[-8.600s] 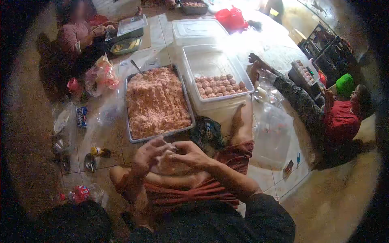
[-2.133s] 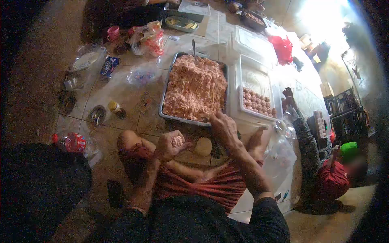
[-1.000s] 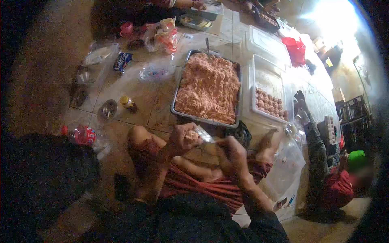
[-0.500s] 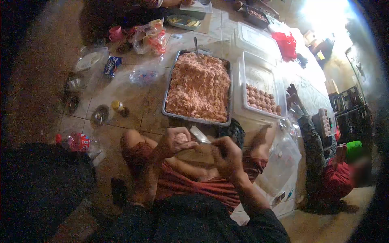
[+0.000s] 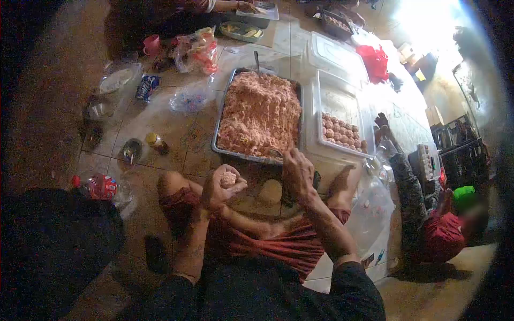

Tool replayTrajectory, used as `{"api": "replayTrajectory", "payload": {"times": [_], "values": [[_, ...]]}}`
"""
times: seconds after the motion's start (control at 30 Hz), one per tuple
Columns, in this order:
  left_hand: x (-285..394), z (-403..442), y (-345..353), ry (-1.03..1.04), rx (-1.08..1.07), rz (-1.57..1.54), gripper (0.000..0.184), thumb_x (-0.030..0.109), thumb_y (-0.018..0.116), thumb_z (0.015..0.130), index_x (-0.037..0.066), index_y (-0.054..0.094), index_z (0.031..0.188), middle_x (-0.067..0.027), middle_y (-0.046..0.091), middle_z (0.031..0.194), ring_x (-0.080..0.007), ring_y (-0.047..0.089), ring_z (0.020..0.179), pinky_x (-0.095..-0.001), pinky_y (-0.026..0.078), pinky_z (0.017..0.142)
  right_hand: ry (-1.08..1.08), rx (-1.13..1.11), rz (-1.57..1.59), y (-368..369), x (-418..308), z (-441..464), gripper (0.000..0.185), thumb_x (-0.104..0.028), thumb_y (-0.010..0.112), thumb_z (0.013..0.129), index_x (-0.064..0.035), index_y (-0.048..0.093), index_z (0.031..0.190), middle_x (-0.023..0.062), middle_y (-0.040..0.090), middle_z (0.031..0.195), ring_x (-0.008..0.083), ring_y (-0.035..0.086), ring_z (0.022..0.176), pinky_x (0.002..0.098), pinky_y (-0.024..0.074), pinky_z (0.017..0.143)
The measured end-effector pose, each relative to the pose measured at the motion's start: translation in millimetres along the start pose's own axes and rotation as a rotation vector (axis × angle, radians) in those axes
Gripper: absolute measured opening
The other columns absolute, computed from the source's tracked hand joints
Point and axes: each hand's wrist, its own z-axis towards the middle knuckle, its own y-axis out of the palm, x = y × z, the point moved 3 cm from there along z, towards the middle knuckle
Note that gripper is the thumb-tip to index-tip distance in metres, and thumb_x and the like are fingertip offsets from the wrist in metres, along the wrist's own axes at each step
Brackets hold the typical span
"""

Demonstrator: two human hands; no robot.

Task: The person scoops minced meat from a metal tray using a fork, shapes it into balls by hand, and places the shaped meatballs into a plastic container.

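A small lump of pinkish meat (image 5: 228, 178) rests in my left hand (image 5: 216, 190), whose fingers curl around it. My right hand (image 5: 298, 172) is closed on a spoon-like utensil (image 5: 275, 153), its tip at the lower right edge of the meat mixture. That mixture (image 5: 257, 115) fills a large rectangular tray (image 5: 216, 128), and another spoon (image 5: 256, 60) stands in its far end. Right of the tray, rows of meatballs (image 5: 341, 132) lie at the near end of a clear plastic container (image 5: 342, 99). A round pale object (image 5: 270, 191) is between my hands, on the floor.
A clear lidded container (image 5: 337, 56) and a red bag (image 5: 373, 61) lie beyond. To the left are a yellow-capped jar (image 5: 153, 140), a blue packet (image 5: 146, 88) and a red-labelled bottle (image 5: 100, 187). A person in red (image 5: 443, 235) sits at right; another person's arm (image 5: 227, 6) shows at top.
My right hand has moved up and forward from beside my left hand to the tray's near edge. The meat lump stays in my left hand, which has shifted slightly left.
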Motion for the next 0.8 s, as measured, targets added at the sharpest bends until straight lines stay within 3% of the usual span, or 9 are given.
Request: {"api": "replayTrajectory", "payload": {"times": [0.13,0.27,0.37,0.43,0.47,0.57,0.67,0.7,0.8], "values": [[7,2,0,-0.075,0.039,0.038,0.029,0.006,0.08,0.083,0.003,0.059,0.103,-0.0029,0.066,0.088,-0.0095,0.063,0.079,-0.0276,0.055,0.075,-0.12,-0.006,0.151,-15,-27,1,0.018,-0.005,0.064,0.081,-0.0044,0.061,0.099,0.0143,0.059,0.095,0.0362,0.063,0.092,0.0462,0.0526,0.076],[11,6,2,0.038,-0.057,-0.035,0.034,0.009,0.081,0.083,0.004,0.058,0.107,-0.0009,0.066,0.082,-0.0075,0.06,0.075,-0.026,0.054,0.071,-0.025,-0.032,0.354,-49,-27,5,0.027,-0.014,0.068,0.083,-0.0063,0.064,0.108,0.0139,0.065,0.101,0.0321,0.065,0.095,0.0426,0.0539,0.08],[8,12,0,0.025,-0.063,0.22,0.032,0.014,0.083,0.082,0.004,0.06,0.102,0.0019,0.063,0.075,-0.005,0.056,0.071,-0.0245,0.05,0.065,-0.031,-0.097,0.561,-75,-38,3,0.019,-0.014,0.069,0.085,-0.0039,0.066,0.102,0.016,0.066,0.102,0.0322,0.066,0.097,0.0407,0.0538,0.078],[18,15,7,0.116,-0.081,0.193,0.031,0.018,0.084,0.082,0.002,0.061,0.094,0.0033,0.061,0.071,-0.0036,0.052,0.068,-0.024,0.047,0.062,0.045,-0.132,0.836,-90,-51,-5,0.008,-0.002,0.069,0.083,-0.0002,0.068,0.091,0.0184,0.065,0.09,0.0383,0.064,0.086,0.0359,0.0526,0.074],[4,18,6,0.16,-0.054,0.179,0.028,0.018,0.085,0.082,0.004,0.061,0.087,0.0035,0.061,0.071,-0.0037,0.053,0.068,-0.0243,0.046,0.061,-0.064,-0.078,0.806,-89,-56,-9,0.008,-0.001,0.068,0.084,-0.0002,0.068,0.091,0.0177,0.063,0.088,0.0353,0.064,0.082,0.036,0.0523,0.071],[7,25,5,0.197,-0.069,0.213,0.029,0.018,0.086,0.08,0.006,0.061,0.087,0.0039,0.061,0.074,-0.0049,0.055,0.071,-0.0242,0.048,0.064,-0.095,-0.075,0.662,-69,-60,-24,0.007,-0.003,0.069,0.084,0.0001,0.067,0.091,0.0159,0.062,0.086,0.0311,0.065,0.079,0.0376,0.0519,0.07],[31,22,10,0.264,-0.014,0.118,0.028,0.015,0.086,0.079,0.007,0.062,0.087,0.0034,0.061,0.077,-0.0065,0.057,0.074,-0.0245,0.048,0.067,-0.025,-0.115,0.66,-94,-54,-29,0.011,-0.002,0.069,0.084,-0.0001,0.066,0.094,0.0157,0.061,0.084,0.0317,0.064,0.077,0.0395,0.0517,0.069],[39,16,5,0.257,-0.009,0.121,0.028,0.015,0.086,0.079,0.007,0.062,0.087,0.0034,0.061,0.077,-0.0065,0.057,0.074,-0.0245,0.048,0.067,0.057,-0.15,0.674,-103,-50,-32,0.012,-0.002,0.069,0.084,-0.0006,0.066,0.095,0.0162,0.061,0.085,0.0334,0.064,0.078,0.0399,0.0517,0.069],[59,7,3,0.08,-0.132,0.068,0.023,0.012,0.083,0.079,0.006,0.062,0.087,-0.0002,0.063,0.076,-0.0081,0.058,0.074,-0.0266,0.049,0.067,-0.002,-0.033,0.729,-104,-57,-34,0.014,-0.002,0.069,0.084,-0.0007,0.066,0.098,0.0164,0.061,0.085,0.0347,0.063,0.077,0.0395,0.0509,0.069]]}}
